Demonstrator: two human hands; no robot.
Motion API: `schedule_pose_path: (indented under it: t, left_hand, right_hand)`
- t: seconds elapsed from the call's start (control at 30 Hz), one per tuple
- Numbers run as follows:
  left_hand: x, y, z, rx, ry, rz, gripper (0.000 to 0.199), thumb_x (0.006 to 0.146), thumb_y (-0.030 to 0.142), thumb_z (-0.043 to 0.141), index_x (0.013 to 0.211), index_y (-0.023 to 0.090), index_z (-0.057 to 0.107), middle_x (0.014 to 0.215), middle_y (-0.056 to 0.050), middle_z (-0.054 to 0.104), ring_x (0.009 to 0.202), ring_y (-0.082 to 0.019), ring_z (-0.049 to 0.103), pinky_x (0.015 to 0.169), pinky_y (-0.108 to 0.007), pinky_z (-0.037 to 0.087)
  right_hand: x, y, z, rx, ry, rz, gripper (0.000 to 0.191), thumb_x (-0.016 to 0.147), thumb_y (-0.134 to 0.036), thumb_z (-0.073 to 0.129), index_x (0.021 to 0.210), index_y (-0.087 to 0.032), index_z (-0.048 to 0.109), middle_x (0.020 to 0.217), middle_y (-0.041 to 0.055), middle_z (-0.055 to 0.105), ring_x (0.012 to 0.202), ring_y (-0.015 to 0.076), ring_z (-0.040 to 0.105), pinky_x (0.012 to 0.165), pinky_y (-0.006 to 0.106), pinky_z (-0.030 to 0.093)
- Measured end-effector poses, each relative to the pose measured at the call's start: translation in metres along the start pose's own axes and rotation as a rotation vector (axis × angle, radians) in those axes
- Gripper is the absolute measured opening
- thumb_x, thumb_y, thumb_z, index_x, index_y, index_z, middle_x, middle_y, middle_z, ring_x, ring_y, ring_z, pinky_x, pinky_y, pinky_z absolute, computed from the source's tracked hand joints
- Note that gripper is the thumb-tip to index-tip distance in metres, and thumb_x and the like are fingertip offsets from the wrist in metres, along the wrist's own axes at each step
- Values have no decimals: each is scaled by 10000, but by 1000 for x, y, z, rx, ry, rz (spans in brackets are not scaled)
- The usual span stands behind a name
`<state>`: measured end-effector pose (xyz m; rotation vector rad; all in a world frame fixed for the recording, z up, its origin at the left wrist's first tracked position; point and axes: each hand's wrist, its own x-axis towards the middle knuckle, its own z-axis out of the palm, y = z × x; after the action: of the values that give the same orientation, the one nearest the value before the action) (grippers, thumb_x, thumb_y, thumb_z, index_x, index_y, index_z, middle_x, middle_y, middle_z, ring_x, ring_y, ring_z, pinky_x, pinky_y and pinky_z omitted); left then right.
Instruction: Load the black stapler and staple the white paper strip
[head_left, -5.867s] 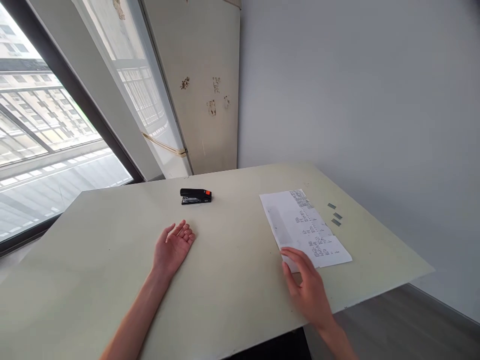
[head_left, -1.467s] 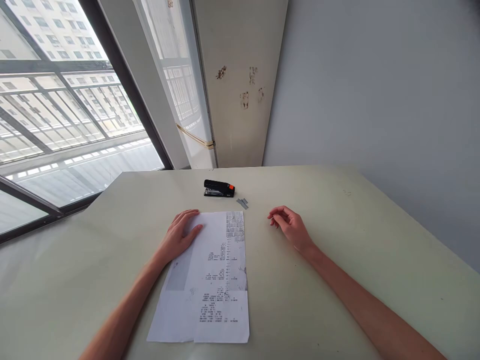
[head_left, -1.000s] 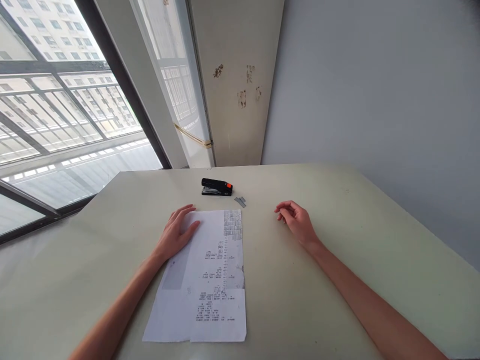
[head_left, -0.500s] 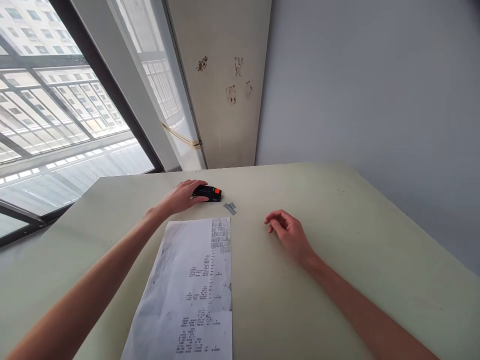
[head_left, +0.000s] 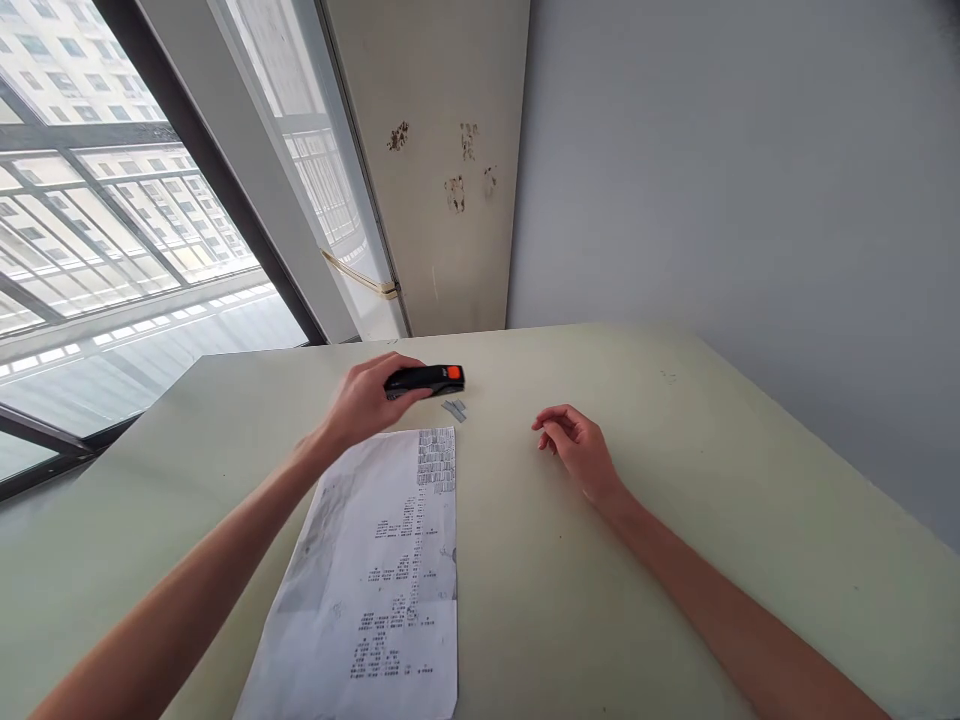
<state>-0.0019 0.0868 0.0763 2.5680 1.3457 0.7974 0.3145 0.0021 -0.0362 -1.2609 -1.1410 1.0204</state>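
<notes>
My left hand (head_left: 375, 395) is closed around a black stapler (head_left: 427, 379) with an orange-red patch at its right end. The stapler lies level, seemingly just above the table, and my palm hides its left end. Right below it on the tabletop are a few grey strips of staples (head_left: 454, 410). Printed paper (head_left: 382, 560) lies flat nearer to me, its far right corner close to the staples. Off to the right, my right hand (head_left: 576, 446) is held low over the table, fingers loosely curled and somewhat apart, with nothing visible in them.
The pale green table (head_left: 675, 520) reaches back to a stained off-white refrigerator (head_left: 450, 260) and a grey-blue wall (head_left: 712, 170). To the left is a large window (head_left: 97, 230) with a dark frame.
My left hand has moved a little to the right with the stapler and seems to have raised it slightly. My right hand has barely moved; the view has shifted a little.
</notes>
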Motion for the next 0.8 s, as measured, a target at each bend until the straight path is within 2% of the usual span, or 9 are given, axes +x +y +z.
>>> schedule_pose_path:
  t: [0.07, 0.17, 0.3, 0.43, 0.57, 0.7, 0.8]
  left_hand:
    - [-13, 38, 6, -93, -37, 38, 369, 942, 537, 700, 1147, 231, 724, 1062, -40, 785, 893, -219, 730, 807, -342, 562]
    - [-30, 84, 28, -176, -116, 85, 275, 944, 451, 717, 1128, 247, 726, 1006, -26, 783, 834, -196, 727, 728, -314, 559]
    - [-40, 116, 65, -184, -187, 108, 201, 902, 360, 757, 1065, 247, 727, 950, -24, 783, 735, -192, 707, 617, -316, 505]
    - [-38, 124, 90, -169, -200, 121, 197, 885, 319, 774, 1062, 250, 722, 944, -18, 779, 723, -196, 712, 590, -319, 483]
    - [-36, 126, 105, -171, -194, 168, 203, 880, 297, 782, 1065, 248, 715, 947, -24, 778, 791, -218, 730, 669, -343, 528]
    - [-38, 123, 111, -200, -160, 198, 201, 930, 334, 755, 1112, 260, 713, 963, -38, 783, 910, -251, 735, 822, -394, 573]
    - [-43, 114, 106, -221, -129, 209, 325, 939, 422, 773, 1211, 272, 678, 1073, -58, 778, 1057, -281, 712, 961, -453, 560]
  right_hand:
    - [1, 0, -5, 19, 36, -2, 140, 892, -373, 654, 916, -239, 684, 957, 54, 740, 692, 174, 628, 638, 327, 477]
    - [4, -1, -12, 52, 74, -4, 158, 872, -388, 668, 902, -233, 677, 949, 53, 733, 686, 167, 617, 626, 323, 476]
    - [8, -2, -20, 91, 72, 2, 184, 869, -414, 659, 904, -235, 679, 959, 55, 729, 687, 165, 620, 627, 325, 498]
    - [12, -4, -24, 97, 23, 13, 179, 864, -412, 661, 900, -239, 685, 957, 56, 733, 704, 169, 630, 635, 322, 513]
    - [12, -6, -24, 56, -34, 23, 174, 863, -407, 674, 896, -238, 700, 945, 62, 751, 731, 179, 649, 665, 327, 537]
    - [12, -6, -22, 4, -93, 11, 194, 877, -430, 690, 920, -242, 716, 957, 57, 762, 735, 175, 657, 675, 326, 546]
    - [10, -6, -20, -23, -135, 0, 259, 905, -487, 681, 974, -240, 717, 961, 58, 760, 756, 180, 669, 665, 323, 539]
